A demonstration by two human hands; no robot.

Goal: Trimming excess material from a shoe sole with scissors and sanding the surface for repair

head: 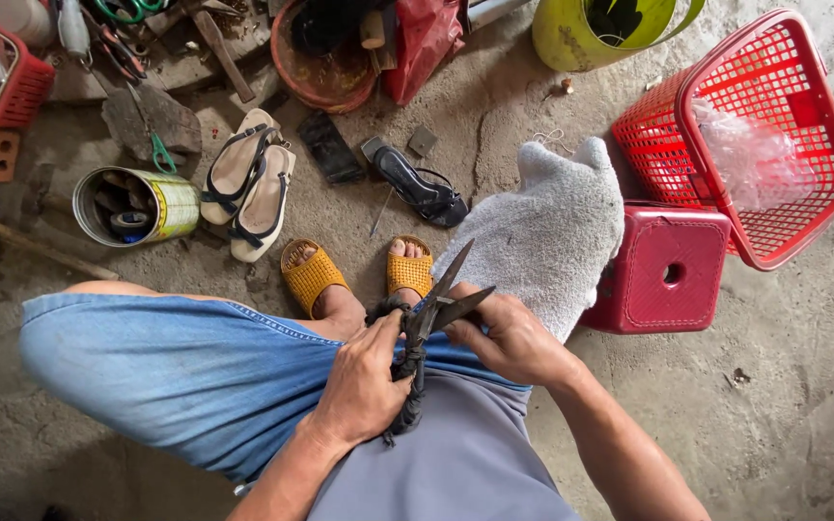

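Left hand point(361, 386) grip clenched on a dark frayed strip point(409, 371) over the lap. Right hand point(506, 336) grip grasping one pair of dark scissors point(444, 301), blades open, pointing up just above the strip's top end. One strip: black, twisted, ragged. Two yellow slippers point(313, 275) on the floor beyond.

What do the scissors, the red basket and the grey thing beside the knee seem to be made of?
Scissors: dark, dull metal, apparently steel, with thin pointed blades. Red basket: glossy moulded plastic, shown by its even lattice walls. Grey thing: woven fabric, perhaps terry cloth, judging by its nubby, soft surface.
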